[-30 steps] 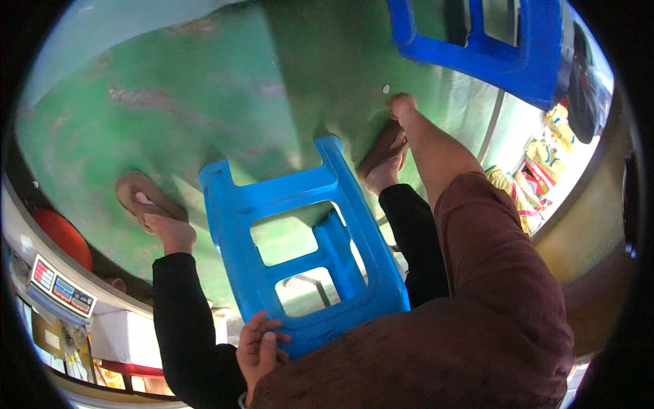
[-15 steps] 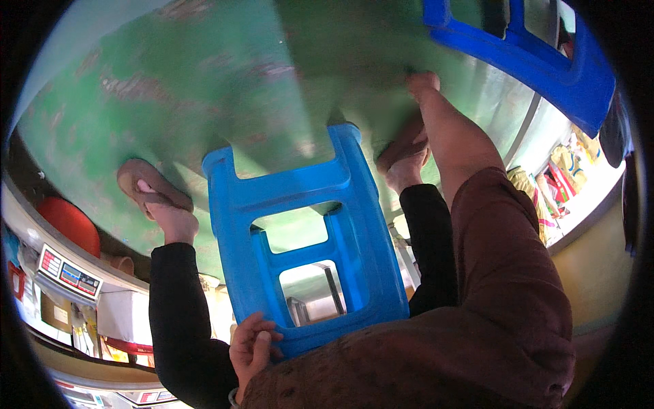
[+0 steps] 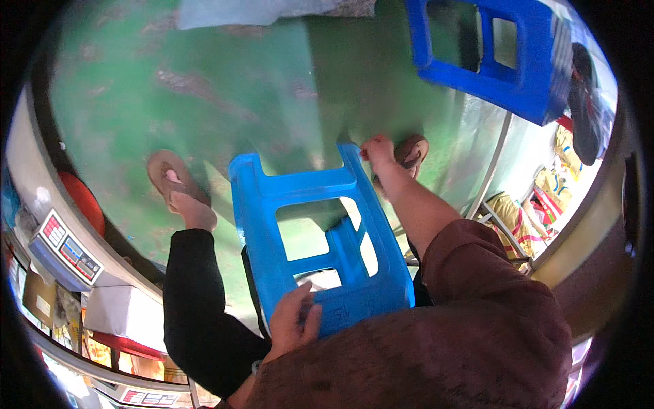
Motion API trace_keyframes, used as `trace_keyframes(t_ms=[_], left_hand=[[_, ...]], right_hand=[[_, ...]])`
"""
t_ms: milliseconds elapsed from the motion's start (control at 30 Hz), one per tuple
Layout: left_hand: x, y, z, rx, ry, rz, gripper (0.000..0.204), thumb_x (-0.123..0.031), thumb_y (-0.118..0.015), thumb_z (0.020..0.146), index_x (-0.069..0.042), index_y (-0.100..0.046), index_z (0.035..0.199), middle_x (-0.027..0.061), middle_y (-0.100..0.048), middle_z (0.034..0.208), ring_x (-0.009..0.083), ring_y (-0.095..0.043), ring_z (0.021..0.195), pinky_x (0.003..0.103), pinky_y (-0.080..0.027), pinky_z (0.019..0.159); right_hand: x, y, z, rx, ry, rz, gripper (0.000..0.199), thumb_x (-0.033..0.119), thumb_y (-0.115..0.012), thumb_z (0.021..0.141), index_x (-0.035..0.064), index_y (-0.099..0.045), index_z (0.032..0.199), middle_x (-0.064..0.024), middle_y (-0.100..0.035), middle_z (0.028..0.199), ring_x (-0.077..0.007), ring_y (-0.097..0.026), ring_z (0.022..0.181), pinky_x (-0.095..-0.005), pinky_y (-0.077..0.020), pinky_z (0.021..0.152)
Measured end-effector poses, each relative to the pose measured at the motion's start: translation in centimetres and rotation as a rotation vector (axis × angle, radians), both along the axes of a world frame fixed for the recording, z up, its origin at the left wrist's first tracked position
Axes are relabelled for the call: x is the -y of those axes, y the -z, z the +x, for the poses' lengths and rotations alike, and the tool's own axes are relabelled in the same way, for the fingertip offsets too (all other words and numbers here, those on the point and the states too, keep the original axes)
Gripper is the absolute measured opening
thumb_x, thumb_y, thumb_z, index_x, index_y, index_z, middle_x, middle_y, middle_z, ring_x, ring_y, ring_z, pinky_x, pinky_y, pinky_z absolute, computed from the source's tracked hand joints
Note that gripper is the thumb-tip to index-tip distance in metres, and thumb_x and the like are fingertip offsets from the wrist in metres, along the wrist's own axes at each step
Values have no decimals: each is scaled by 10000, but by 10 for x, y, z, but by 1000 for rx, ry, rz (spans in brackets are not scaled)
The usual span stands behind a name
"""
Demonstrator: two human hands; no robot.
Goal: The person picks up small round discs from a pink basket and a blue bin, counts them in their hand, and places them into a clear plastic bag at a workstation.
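Note:
A light blue plastic stool [image 3: 252, 225] lies tilted between my legs, its feet pointing away from me and its near end by my brown clothing. My left hand [image 3: 293, 320] rests on the stool's near left edge, fingers bent over it and the thumb alongside. Farther off, my right hand [image 3: 379, 150] is at the tip of the stool's far right leg, arm stretched out. Its fingers are curled together against the leg; whatever they may hold is hidden.
A darker blue stool [image 3: 524, 75] is at the far right, with printed sacks [image 3: 545, 194] below it. On the left are a white scale [image 3: 68, 249], a red round tub [image 3: 83, 201] and a white box [image 3: 122, 310]. A pale translucent sheet [image 3: 272, 8] lies on the green floor [image 3: 231, 82].
My right hand has come back from the floor to the stool's far leg. My left hand has moved onto the stool's near edge. The pale sheet has come into view.

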State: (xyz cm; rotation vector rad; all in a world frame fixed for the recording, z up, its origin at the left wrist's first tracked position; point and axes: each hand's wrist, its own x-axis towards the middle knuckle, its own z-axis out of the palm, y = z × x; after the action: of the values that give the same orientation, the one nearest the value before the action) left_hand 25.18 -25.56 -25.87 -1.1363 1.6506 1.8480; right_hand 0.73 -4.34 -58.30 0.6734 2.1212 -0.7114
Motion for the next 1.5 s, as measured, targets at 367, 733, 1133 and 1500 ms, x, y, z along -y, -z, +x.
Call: trace_keyframes(t_ms=[367,733,1133,1500], left_hand=[[-14,11,6,-131,8,-224,351,-135,-594,805,4,-524,1120,148,-563,898,232,-587,729,334,-476,600],[-28,66,0,-216,567,-346,354,-202,-586,790,33,-574,1054,201,-609,954,344,-590,854,405,-467,773],[-47,-163,-160,-564,779,-265,292,-133,-535,868,39,-551,1103,111,-631,931,143,-590,788,253,-480,674],[-294,-298,-143,10,755,923,432,-373,-359,957,8,-487,1115,131,-572,1077,250,-559,1014,385,-444,892]], right_hand=[[87,-178,12,463,154,-673,134,1,-548,796,53,-517,915,-123,-613,857,-234,-624,717,-338,-524,608],[63,-421,64,576,71,-940,95,-12,-537,745,18,-565,830,-85,-588,836,-197,-602,733,-343,-517,626],[-74,-581,94,-402,-277,-822,119,9,-490,729,25,-570,815,-39,-539,670,-114,-502,599,-260,-438,531],[-224,-596,186,-1629,-232,-520,210,-6,-607,670,35,-570,872,-80,-586,928,-292,-539,968,-376,-451,817]])
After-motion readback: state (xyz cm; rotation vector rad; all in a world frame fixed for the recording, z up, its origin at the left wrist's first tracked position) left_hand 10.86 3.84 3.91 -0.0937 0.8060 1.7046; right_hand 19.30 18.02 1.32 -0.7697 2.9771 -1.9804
